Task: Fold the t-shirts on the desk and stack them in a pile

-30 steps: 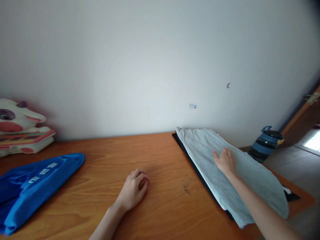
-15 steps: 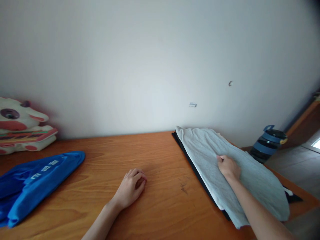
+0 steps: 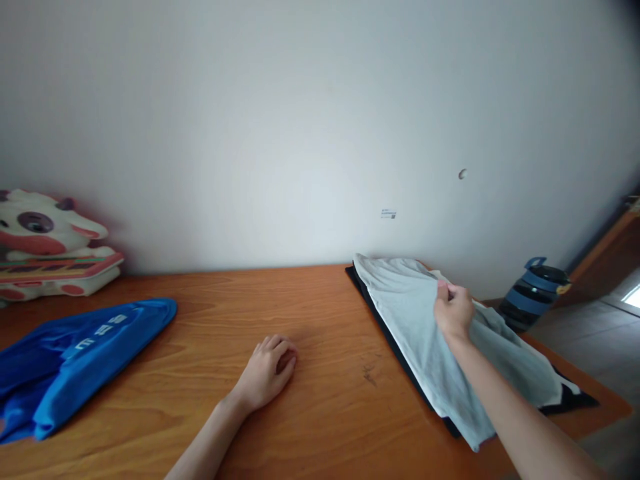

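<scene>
My right hand (image 3: 454, 312) pinches a light grey garment (image 3: 410, 320) near its middle, and the fabric is pulled up under the fingers. The garment lies along the table's right side, on top of a black cloth (image 3: 570, 400) that shows at its left edge and lower right corner. My left hand (image 3: 267, 373) rests on the wooden table (image 3: 320, 427), loosely curled, with a gap between thumb and fingers and nothing in it.
At the left lies a blue garment (image 3: 100, 353) with white lettering. Behind it a cow-shaped toy keyboard (image 3: 60, 253) stands by the white wall (image 3: 280, 133). A dark blue bottle (image 3: 533, 293) is at the right, beyond the grey garment.
My right hand has risen and moved slightly away from me, drawing the grey garment up; its lower right part has pulled back, exposing more black cloth. My left hand stays in place.
</scene>
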Available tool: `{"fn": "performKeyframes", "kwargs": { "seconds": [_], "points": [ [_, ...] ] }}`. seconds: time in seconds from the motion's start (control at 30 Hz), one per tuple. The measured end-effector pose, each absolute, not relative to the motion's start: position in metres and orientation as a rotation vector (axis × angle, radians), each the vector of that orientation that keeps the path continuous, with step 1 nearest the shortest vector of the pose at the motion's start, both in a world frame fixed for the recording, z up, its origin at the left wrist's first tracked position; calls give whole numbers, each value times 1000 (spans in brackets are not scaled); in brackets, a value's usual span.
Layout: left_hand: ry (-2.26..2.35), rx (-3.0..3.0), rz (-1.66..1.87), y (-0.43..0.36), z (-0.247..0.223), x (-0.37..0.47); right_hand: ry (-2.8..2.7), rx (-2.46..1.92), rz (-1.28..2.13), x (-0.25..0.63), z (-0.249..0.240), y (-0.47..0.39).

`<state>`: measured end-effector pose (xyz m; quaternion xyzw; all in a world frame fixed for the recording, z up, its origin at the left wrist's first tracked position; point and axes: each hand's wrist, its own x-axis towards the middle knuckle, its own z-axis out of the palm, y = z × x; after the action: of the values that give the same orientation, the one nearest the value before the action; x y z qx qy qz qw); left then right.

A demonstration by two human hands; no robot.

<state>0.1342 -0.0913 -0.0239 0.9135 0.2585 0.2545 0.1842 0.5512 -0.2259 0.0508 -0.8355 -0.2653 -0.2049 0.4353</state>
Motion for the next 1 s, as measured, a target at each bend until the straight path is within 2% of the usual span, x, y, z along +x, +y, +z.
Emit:
{"fn": "performKeyframes", "kwargs": {
  "seconds": [0.13,0.2,0.3,0.43,0.53,0.67,0.77,0.9,1.0],
  "points": [
    [745,2448,828,-93,-25,131,-850,-1753,-517,472,102,-178],
    [705,2350,870,-95,-25,129,-954,-1301,-347,413,126,-158],
    [555,2221,987,-99,-24,126,-892,-926,26,320,160,-142],
    [534,2084,1164,-106,-18,122,-951,-630,523,246,204,-142],
    [675,2006,1234,-109,-12,117,-979,-595,601,248,213,-139],
    [807,2086,1321,-105,-9,114,-916,-884,362,305,164,-122],
    [1089,2259,1261,-98,-13,116,-1101,-1440,159,349,96,-123],
    [1206,2425,919,-96,-23,117,-1331,-1650,287,362,13,-160],
    [992,2519,598,-99,-24,114,-1639,-1840,468,355,-14,-189]
  ]
}}
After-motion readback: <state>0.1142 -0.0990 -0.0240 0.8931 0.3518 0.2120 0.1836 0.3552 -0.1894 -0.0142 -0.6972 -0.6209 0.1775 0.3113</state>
